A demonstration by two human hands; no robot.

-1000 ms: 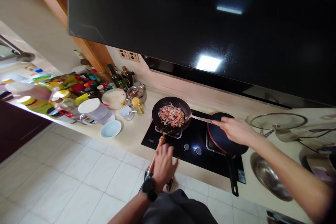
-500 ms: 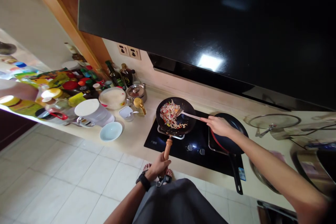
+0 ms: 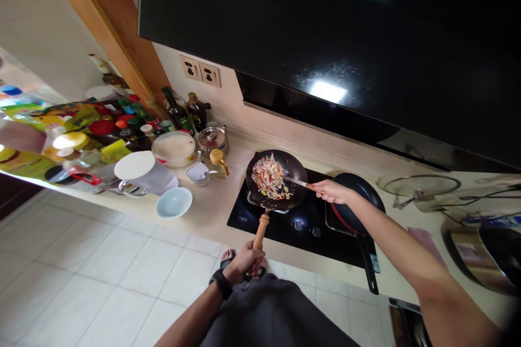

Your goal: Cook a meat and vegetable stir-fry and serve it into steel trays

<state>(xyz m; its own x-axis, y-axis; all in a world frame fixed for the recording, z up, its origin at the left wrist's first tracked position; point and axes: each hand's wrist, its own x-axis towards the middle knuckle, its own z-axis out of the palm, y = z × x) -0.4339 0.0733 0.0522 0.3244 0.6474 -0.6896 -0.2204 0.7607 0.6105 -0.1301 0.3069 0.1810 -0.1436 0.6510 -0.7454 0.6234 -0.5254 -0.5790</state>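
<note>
**Left hand on the wok handle, right hand on the spatula**

The wok sits over the left burner of the black gas hob; a stir-fry of pale shreds with red and orange bits lies in its middle. Your left hand is clenched around the wooden wok handle; a black watch shows on that wrist. Your right hand grasps the spatula, whose metal shaft crosses the wok's rim to reach the food; that hand is just above a second black frying pan, which sits over the right burner with a red rim and a long black handle.

Left of the hob on the tabletop stand a yellow-handled small pot, a small steel pot, a pale blue bowl and a white jug; dark bottles stand against the wall behind them; a crowd of jars and packets runs further left. Right of the hob lie a glass lid and a large steel pot; a black range hood hangs overhead.
</note>
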